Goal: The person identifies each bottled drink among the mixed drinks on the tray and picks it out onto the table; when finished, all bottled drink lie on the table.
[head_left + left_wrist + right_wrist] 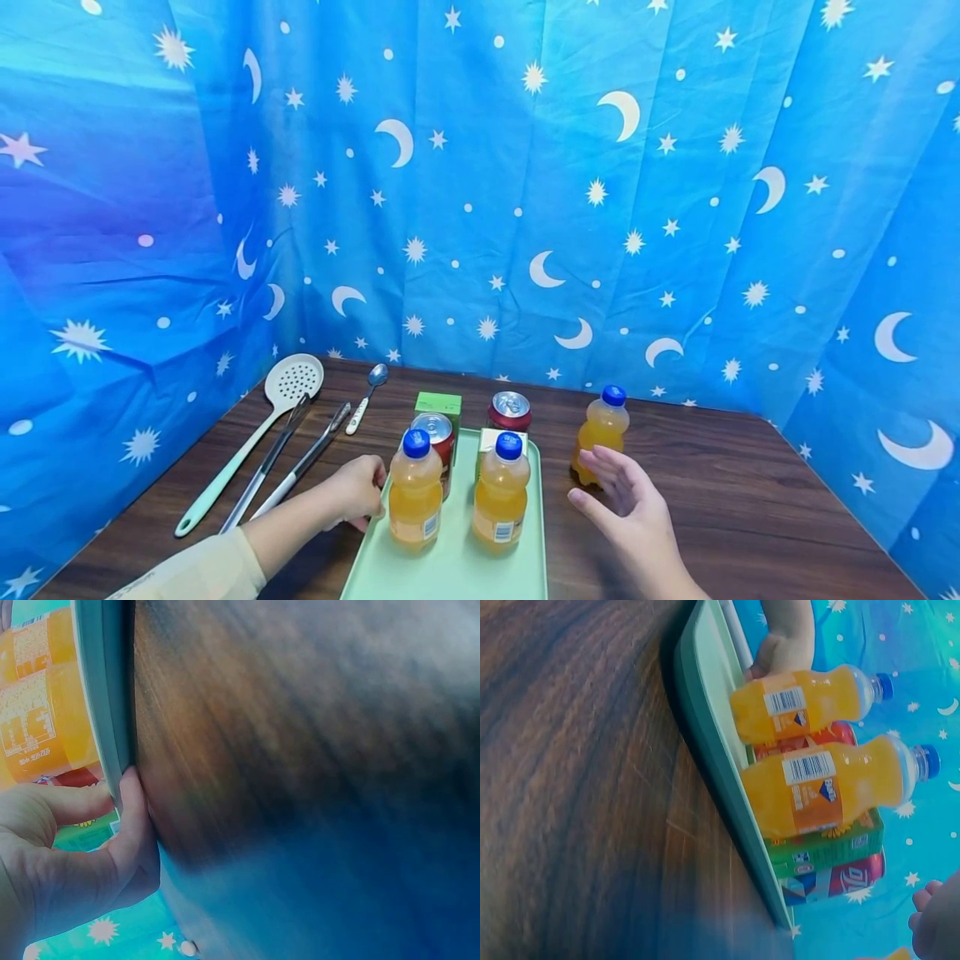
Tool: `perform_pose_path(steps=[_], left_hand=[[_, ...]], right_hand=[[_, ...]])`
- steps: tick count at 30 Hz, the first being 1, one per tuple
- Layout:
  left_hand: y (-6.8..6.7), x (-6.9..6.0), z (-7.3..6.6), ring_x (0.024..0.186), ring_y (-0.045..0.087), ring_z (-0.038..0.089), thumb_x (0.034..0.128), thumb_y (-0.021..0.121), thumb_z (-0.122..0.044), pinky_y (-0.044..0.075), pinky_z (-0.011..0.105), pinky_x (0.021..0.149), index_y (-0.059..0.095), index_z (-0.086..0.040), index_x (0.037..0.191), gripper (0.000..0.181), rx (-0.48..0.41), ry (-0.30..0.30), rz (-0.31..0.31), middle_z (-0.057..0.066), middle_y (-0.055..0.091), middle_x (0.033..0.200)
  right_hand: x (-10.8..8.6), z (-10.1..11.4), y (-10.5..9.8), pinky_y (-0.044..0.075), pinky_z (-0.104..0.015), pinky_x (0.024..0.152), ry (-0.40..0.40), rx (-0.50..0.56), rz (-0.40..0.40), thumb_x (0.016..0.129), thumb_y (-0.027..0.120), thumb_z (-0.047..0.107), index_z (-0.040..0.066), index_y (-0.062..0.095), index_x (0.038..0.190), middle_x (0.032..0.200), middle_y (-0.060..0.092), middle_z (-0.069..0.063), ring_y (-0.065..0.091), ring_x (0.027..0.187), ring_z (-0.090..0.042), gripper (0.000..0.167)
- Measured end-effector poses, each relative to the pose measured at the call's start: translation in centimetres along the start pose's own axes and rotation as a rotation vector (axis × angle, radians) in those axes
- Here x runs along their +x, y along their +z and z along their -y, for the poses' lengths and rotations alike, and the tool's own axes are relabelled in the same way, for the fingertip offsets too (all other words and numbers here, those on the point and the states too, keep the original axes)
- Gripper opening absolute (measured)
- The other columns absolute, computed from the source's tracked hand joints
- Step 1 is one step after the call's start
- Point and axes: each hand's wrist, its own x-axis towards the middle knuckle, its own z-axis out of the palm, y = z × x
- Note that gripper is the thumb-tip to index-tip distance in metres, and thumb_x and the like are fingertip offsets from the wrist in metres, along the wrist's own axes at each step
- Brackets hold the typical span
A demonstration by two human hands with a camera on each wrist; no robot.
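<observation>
My left hand pinches the left rim of a light green tray; in the left wrist view the thumb lies on the inner side and the fingers outside. On the tray stand two upright orange drink bottles with blue caps, a left bottle and a right bottle. Behind them are a red can and a carton. A third orange drink bottle stands on the table right of the tray. My right hand is beside it, thumb apart from the fingers; whether they touch cannot be told.
A green box and another red can stand towards the tray's far end. Left of the tray lie a slotted skimmer, metal tongs and a small spoon. A blue star-patterned curtain encloses the wooden table.
</observation>
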Motion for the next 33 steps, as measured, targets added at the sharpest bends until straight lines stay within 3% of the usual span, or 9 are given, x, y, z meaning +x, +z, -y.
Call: perform_pose_path(steps=[6,26,33], left_hand=[[0.0,0.0,-0.1,0.06,0.055,0.022,0.0663,0.061,0.021,0.053,0.034,0.045,0.044,-0.001,0.084,0.032,0.007,0.003,-0.002,0.013,0.044,0.076],[0.1,0.0,0.0,0.061,0.054,0.022,0.0661,0.062,0.022,0.053,0.034,0.044,0.044,-0.001,0.081,0.033,0.01,0.007,-0.014,0.012,0.043,0.076],[0.2,0.1,0.1,0.061,0.054,0.022,0.0663,0.061,0.022,0.053,0.034,0.044,0.044,-0.001,0.082,0.032,0.004,0.005,-0.007,0.013,0.044,0.076]], right_hand=[[-0.2,0.5,0.8,0.036,-0.028,0.1,0.073,-0.029,0.03,0.075,0.078,0.03,0.014,0.047,0.128,0.127,0.056,-0.001,0.049,0.12,-0.013,0.064],[-0.2,0.5,3.6,0.037,-0.045,0.1,-0.011,0.036,0.108,0.072,0.081,0.014,0.011,0.051,0.125,0.12,0.061,-0.002,0.052,0.117,-0.019,0.061],[-0.1,0.4,4.2,0.037,-0.049,0.1,0.002,0.033,0.12,0.072,0.081,0.018,0.012,0.051,0.124,0.118,0.061,-0.002,0.053,0.116,-0.022,0.059]])
